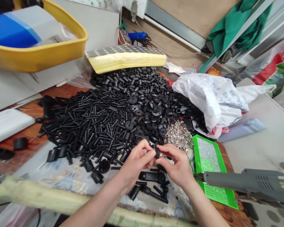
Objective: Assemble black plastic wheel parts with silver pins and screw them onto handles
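Note:
My left hand (139, 159) and my right hand (176, 162) meet over the near part of the work surface. Between their fingertips is a small round black part (157, 151), gripped from both sides. A bit of shiny metal shows at my right fingertips. Just below the hands lie a flat black arm-shaped piece (152, 177) and several black rods and tubes. Beyond them spreads a big heap of black ribbed pins (92, 116), round discs (138, 113) and short tubes (132, 82). Small metal pieces (180, 135) are piled to the right of the discs.
A green tray (232, 197) of tiny metal parts stands right, with a grey power tool (241, 181) reaching over it. Behind are a white bag (210, 97), a yellow foam-like stack (130, 61) and a yellow basin (38, 60). A pale pole (49, 195) crosses the near edge.

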{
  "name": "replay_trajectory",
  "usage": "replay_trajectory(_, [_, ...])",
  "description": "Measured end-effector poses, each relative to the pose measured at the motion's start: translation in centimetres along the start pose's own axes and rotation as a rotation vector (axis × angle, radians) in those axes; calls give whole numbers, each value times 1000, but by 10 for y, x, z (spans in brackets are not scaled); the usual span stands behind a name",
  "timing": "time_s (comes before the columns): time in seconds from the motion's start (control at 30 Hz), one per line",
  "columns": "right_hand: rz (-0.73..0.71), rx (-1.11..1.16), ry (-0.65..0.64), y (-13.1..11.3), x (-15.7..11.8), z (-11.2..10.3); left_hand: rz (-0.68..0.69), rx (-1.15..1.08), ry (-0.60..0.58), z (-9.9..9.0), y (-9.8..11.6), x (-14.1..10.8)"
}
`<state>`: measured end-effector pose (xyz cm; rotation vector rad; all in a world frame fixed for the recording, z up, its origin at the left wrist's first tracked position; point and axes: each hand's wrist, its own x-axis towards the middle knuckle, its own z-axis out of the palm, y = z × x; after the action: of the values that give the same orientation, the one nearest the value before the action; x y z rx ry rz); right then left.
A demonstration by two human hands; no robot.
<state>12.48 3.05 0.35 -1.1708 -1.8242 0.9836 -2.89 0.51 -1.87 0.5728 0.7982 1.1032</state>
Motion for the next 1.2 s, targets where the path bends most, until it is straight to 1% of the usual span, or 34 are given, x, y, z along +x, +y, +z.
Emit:
replay_trajectory(0.07, [-104,-70,-28,-4,1,-6,-20,-30,-53,-1,5,0])
replay_trajectory(0.17, [-165,-112,-26,-7,2,-14,-13,-50,-89,-1,10,1])
replay_trajectory(0.23, [-172,-111,-23,-6,2,-16,4,-23,-68,1,10,1])
replay_trajectory(0.4, [-170,-100,-36,0,0,-15,84,110,47,5,4,-2])
replay_trajectory(0.6, [-180,-85,-48,0,1,-15,115,185,61,6,9,-6])
replay_trajectory(0.7, [-150,-97,-55,-1,2,-14,117,214,64,6,10,-5])
replay_trajectory(0.8, [-91,-106,-63,-3,2,-14,94,197,78,5,8,-4])
replay_trajectory(0.87, [-81,-110,-90,-4,3,-15,45,139,63,5,8,-3])
replay_trajectory(1.0, [-151,-140,-142,-5,5,-17,-54,19,11,3,10,-3])
replay_trajectory(1.07, [-162,-144,-155,-5,6,-17,-92,-27,-7,2,10,-3])
replay_trajectory(1.13, [-109,-128,-164,-5,6,-17,-115,-54,-16,1,9,-2])
replay_trajectory(1.2, [-39,-117,-172,-5,7,-16,-100,-38,-4,-1,8,-2])
